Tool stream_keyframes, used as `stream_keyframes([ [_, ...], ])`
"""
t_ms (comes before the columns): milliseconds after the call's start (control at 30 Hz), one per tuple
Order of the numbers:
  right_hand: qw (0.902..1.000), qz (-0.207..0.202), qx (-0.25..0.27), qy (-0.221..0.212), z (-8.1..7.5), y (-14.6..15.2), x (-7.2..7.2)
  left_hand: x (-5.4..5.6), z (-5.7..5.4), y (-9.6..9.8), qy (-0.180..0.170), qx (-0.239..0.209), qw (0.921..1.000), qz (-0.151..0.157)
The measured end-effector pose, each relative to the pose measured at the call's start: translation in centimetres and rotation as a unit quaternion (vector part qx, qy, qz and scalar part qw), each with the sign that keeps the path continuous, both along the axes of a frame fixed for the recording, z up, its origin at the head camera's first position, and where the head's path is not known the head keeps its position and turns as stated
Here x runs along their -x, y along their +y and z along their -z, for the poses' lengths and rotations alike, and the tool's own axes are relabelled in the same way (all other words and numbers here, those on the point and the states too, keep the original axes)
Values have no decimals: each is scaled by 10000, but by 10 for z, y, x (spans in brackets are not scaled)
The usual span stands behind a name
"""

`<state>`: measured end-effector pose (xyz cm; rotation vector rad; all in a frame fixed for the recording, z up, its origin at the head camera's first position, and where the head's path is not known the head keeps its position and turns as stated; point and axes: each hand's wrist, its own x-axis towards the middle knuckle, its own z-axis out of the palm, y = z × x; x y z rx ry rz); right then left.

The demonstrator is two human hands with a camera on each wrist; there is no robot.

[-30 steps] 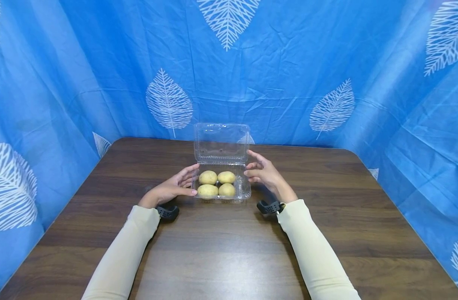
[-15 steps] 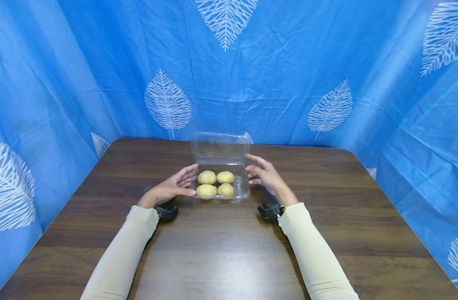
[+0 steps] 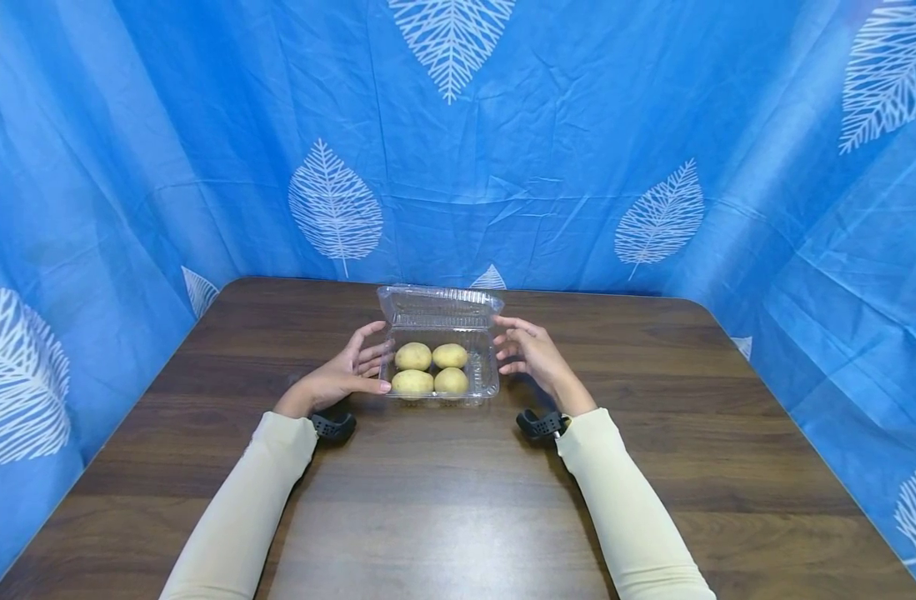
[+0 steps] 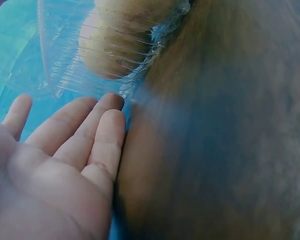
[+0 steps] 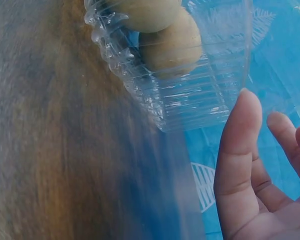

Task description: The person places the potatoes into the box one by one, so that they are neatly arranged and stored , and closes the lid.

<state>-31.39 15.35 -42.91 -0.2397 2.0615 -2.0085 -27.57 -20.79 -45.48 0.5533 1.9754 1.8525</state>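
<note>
In the head view a clear plastic clamshell box sits on the table with several yellow potatoes in its base. The box's hinged lid is raised at the back and leans forward. My left hand is at the left side, thumb at the front left corner, fingers extended along the wall. On the right, my right hand has its fingers spread and slightly bent, the index finger near the lid's right end. In the right wrist view my thumb is close to the box wall; contact is unclear.
The box stands toward the far part of a dark wooden table. Blue curtains with white leaf prints hang behind the table and at both sides. Black wrist straps are worn below the sleeves.
The lid has swung down and forward from upright. My right hand has shifted slightly down with it, and my left index finger has lifted a little. The potatoes stay put.
</note>
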Motion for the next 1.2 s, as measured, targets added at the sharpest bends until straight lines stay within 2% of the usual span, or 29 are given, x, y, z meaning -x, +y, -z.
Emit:
stream_keyframes([
  [167,10000,-28,-53,63,1,1,0,-1,-1,0,96,-41,9999,-55],
  [367,9998,-58,-141,151,0,2,-1,0,-4,-1,304,-109,9995,30],
  [633,9996,-96,-236,154,-2,2,-1,1,-5,-2,245,-94,9996,104],
  [900,9977,-508,-371,235,-1,4,-1,1,-3,0,90,-192,9998,15],
  [1200,9932,-1022,-520,203,1,5,0,-2,-8,5,-79,-413,9991,-51],
])
